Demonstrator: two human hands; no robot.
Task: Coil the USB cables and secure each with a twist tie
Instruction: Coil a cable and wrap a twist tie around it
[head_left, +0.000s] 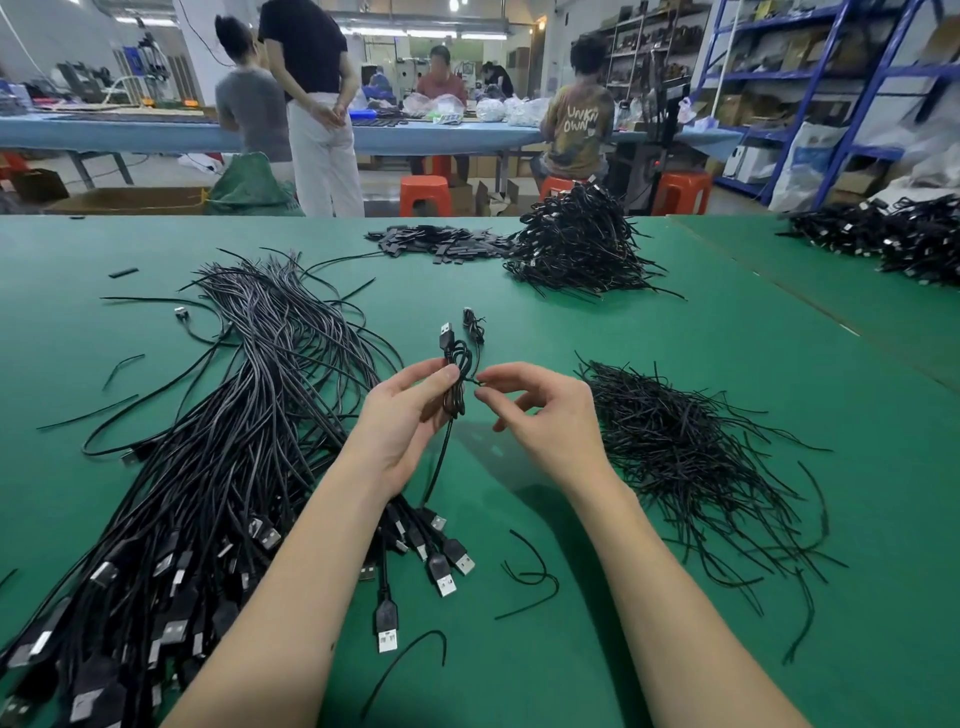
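My left hand (402, 415) grips a coiled black USB cable (455, 358) held upright above the green table (701, 353), its USB plug pointing up. My right hand (540, 410) pinches a black twist tie (474, 383) at the coil's right side. A big bundle of uncoiled USB cables (234, 441) lies to the left, plugs toward me. A loose heap of black twist ties (691, 457) lies to the right. One tied coil (474, 325) lies just beyond my hands.
A pile of finished coiled cables (576, 244) sits at the far middle, with small flat black pieces (436, 244) beside it. More cable heaps (893, 236) lie far right. Stray ties (530, 577) lie near me. People work at a blue table (156, 132) behind.
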